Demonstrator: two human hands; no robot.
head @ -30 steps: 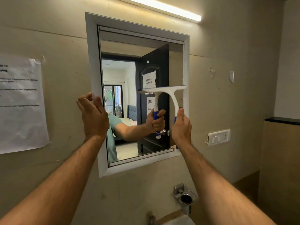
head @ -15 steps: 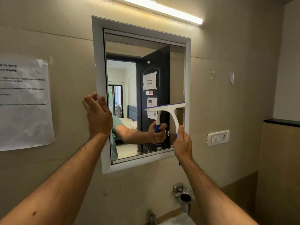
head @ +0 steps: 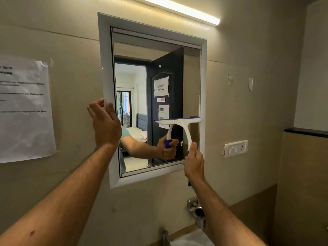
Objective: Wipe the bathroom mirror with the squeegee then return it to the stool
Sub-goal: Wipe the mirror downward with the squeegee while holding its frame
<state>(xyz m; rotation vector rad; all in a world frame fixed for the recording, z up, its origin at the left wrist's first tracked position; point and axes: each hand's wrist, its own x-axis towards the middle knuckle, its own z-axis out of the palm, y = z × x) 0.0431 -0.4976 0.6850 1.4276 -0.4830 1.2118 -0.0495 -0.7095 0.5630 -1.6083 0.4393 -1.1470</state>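
Note:
A white-framed mirror [head: 106, 71] hangs on the beige wall. My right hand [head: 194, 162] grips the blue handle of a white squeegee [head: 182, 124], whose blade lies flat against the glass near the mirror's lower right. My left hand [head: 105, 123] holds the left edge of the frame, fingers curled round it. The glass reflects my arm, the squeegee and a dark door. The stool is not in view.
A paper notice [head: 24, 107] is taped to the wall at left. A tube light [head: 179, 9] runs above the mirror. A switch plate [head: 236, 148] sits at right, a metal holder [head: 197, 212] and a tap [head: 165, 235] below, a black ledge [head: 305, 132] far right.
The squeegee has slid down the right side of the glass, from mid-height to near the bottom. My left hand has stayed on the frame's left edge.

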